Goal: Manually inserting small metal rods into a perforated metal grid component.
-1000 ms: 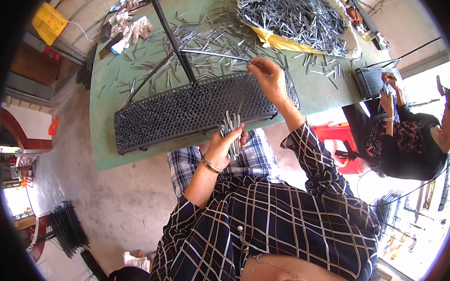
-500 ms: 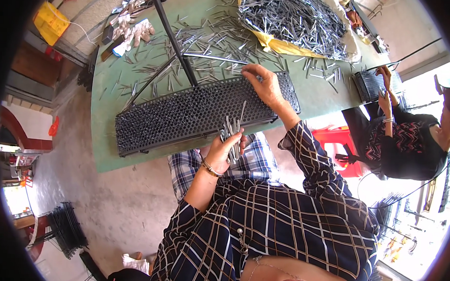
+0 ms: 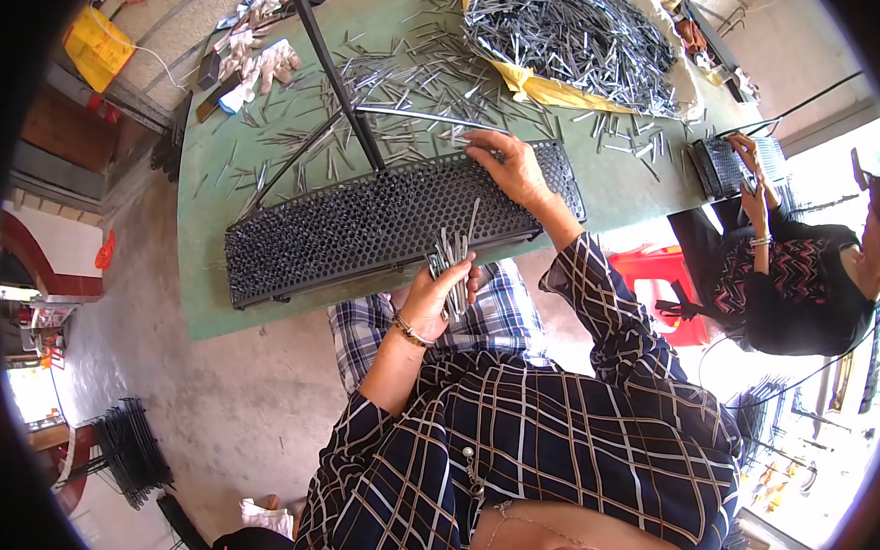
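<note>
A long black perforated tray (image 3: 403,216) lies slantwise along the table's near edge. Its left part is closely filled with small dark pieces, while open round holes show toward the right. In front of it, my left hand (image 3: 429,299) is closed round a bundle of thin metal strips (image 3: 452,251), fanned upward with one sticking out higher. My right hand (image 3: 519,173) is over the tray's far right edge, thumb and fingertips close together in a pinch. Whatever sits between those fingertips is too small to make out.
Loose strips lie scattered over the green table (image 3: 202,286). A yellow-edged sack (image 3: 574,47) heaped with strips is at the back. A black bar (image 3: 336,73) rises behind the tray. Gloves (image 3: 268,65) lie far left. At right, another person (image 3: 789,277) works at a similar tray.
My right hand has shifted slightly left and down toward the tray's far edge. My left hand and its bundle have stayed almost still.
</note>
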Tool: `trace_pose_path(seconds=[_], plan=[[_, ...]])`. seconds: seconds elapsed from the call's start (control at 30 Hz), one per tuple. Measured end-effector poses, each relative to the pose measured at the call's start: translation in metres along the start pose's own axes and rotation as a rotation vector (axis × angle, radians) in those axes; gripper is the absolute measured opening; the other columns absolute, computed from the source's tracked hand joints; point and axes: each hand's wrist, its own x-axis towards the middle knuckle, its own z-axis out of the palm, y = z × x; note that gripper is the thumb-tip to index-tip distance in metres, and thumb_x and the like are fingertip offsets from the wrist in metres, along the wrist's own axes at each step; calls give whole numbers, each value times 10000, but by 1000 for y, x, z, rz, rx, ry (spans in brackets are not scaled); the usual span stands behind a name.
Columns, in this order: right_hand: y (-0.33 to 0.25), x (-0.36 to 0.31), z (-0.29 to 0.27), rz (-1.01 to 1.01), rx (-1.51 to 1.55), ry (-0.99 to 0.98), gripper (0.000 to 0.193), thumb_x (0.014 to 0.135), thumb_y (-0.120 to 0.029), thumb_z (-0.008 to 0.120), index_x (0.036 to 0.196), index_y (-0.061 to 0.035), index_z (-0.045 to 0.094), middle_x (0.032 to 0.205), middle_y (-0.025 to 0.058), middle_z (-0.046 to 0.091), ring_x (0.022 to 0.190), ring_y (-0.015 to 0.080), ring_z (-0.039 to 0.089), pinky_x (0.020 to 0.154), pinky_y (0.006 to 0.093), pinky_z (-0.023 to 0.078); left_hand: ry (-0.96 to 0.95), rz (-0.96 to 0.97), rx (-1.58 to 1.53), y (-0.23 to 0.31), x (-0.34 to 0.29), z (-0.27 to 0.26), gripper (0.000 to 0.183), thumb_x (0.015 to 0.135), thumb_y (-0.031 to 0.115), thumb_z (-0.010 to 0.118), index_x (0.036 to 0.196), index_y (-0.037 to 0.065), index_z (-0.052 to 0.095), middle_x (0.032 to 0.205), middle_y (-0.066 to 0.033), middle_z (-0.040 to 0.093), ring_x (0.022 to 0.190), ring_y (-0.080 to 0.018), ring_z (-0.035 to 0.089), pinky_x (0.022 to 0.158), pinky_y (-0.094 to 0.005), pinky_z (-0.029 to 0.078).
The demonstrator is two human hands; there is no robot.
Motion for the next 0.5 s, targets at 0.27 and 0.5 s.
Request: trace_pose_path(seconds=[0.27, 0.5], plan=[[5, -6, 0, -182, -231, 44, 184, 817, -139, 620, 979, -63, 657, 918, 100, 661, 862, 254, 621, 801, 324, 446, -41, -19, 5, 0, 1, -3, 258, 862, 170, 602, 1074, 23, 583, 862, -44, 608, 723, -102, 592, 591, -238, 519], [3, -9, 2, -143, -263, 64, 171, 817, -134, 610, 962, -58, 659, 867, 95, 657, 823, 267, 615, 765, 342, 442, -32, -26, -3, -1, -1, -3, 257, 862, 165, 602, 1073, 20, 580, 860, -51, 611, 730, -106, 594, 592, -241, 520]])
